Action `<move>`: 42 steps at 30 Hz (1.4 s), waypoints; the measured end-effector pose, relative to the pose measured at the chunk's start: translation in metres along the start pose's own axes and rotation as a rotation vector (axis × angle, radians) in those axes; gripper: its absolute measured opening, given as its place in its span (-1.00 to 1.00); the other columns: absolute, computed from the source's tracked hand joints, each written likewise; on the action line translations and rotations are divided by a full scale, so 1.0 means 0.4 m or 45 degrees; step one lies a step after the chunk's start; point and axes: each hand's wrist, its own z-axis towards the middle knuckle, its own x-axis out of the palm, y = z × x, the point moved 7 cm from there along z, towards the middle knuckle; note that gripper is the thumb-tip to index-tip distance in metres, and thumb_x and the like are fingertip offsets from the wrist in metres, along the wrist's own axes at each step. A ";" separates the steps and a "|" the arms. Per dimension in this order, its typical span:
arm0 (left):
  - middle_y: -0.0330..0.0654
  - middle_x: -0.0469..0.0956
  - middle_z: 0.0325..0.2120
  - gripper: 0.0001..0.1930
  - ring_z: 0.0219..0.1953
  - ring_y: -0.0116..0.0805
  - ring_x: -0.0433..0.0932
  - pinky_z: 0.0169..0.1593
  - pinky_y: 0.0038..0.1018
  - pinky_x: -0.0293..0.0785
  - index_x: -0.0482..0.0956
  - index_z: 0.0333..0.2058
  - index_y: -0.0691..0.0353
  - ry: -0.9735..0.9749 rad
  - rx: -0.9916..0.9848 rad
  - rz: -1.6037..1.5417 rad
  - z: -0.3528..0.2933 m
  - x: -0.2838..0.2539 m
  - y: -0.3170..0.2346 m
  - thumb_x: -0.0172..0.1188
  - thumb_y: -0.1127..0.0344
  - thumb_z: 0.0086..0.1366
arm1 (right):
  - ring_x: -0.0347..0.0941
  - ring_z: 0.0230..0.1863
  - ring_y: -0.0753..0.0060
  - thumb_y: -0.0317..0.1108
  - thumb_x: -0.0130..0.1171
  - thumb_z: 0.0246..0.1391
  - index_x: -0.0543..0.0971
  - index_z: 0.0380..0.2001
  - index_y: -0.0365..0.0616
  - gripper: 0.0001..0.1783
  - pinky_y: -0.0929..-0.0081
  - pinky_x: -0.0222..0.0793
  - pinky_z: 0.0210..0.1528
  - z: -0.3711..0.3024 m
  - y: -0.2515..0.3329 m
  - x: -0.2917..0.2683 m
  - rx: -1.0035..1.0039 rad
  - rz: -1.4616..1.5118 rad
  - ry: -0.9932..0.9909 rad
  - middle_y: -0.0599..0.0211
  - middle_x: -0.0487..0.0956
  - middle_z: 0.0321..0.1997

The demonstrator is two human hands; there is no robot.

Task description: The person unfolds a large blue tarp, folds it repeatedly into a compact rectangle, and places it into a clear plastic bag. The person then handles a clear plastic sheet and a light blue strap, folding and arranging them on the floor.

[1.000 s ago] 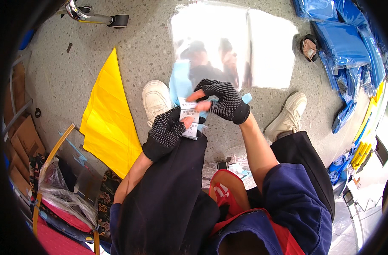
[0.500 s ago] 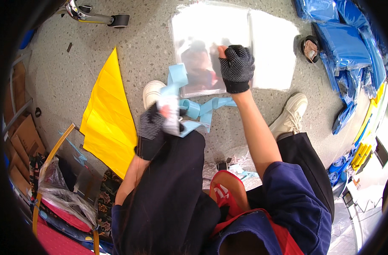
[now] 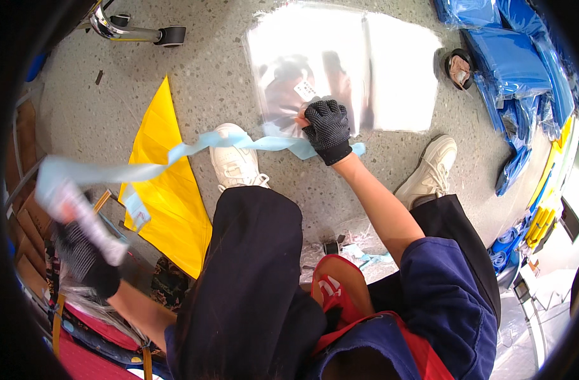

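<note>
My left hand (image 3: 87, 253), in a black dotted glove with bare fingertips, is at the far left, blurred by motion. It is closed round a white label roll (image 3: 90, 221). A long pale blue backing strip (image 3: 194, 147) trails from it across to the right, past my shoe. My right hand (image 3: 327, 128), gloved alike, has its fingers curled at the lower edge of a stack of clear plastic bags (image 3: 283, 95). What its fingers hold, if anything, is hidden. A small white printed label (image 3: 305, 90) shows on the bags just beyond its fingertips.
A yellow sheet (image 3: 166, 196) lies left of my white shoe (image 3: 232, 158). Blue plastic-wrapped packs (image 3: 511, 63) and a tape roll (image 3: 459, 68) are at the right. A chair caster (image 3: 171, 36) stands far left. Cardboard (image 3: 33, 234) and bagged fabric are at the left.
My left hand has swung far left with the label roll, drawing the blue strip out long. My right hand has come nearer and slightly left. A white label now shows on the bags.
</note>
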 end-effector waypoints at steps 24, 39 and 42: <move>-0.01 0.39 0.06 -0.53 0.04 -0.21 0.45 0.09 -0.36 0.38 0.27 0.12 0.36 -0.335 0.879 -1.100 0.719 0.194 0.048 -0.07 0.14 0.38 | 0.55 -0.33 0.23 -0.18 0.19 0.06 0.60 -0.32 -0.25 -0.69 0.44 0.41 -0.21 -0.070 -0.053 -0.066 0.714 0.679 -0.012 0.15 0.61 -0.41; 0.04 0.56 -0.22 -0.57 -0.27 -0.19 0.60 -0.20 -0.38 0.54 0.37 -0.02 0.40 -0.463 0.706 -0.855 0.640 0.247 0.074 0.04 0.13 0.33 | 0.47 -0.17 0.45 -0.44 0.23 0.01 0.40 -0.02 -0.17 -0.57 0.47 0.36 -0.05 -0.022 0.076 -0.180 0.622 0.814 -0.089 0.26 0.55 -0.22; 0.00 0.54 -0.17 -0.57 -0.18 -0.21 0.57 -0.15 -0.38 0.53 0.36 0.03 0.40 -0.280 0.889 -0.927 0.600 0.269 0.044 0.04 0.17 0.33 | 0.50 -0.25 0.56 -0.48 0.17 0.06 0.55 -0.21 -0.22 -0.81 0.59 0.40 -0.17 -0.007 0.084 -0.097 0.837 1.184 0.151 0.33 0.58 -0.33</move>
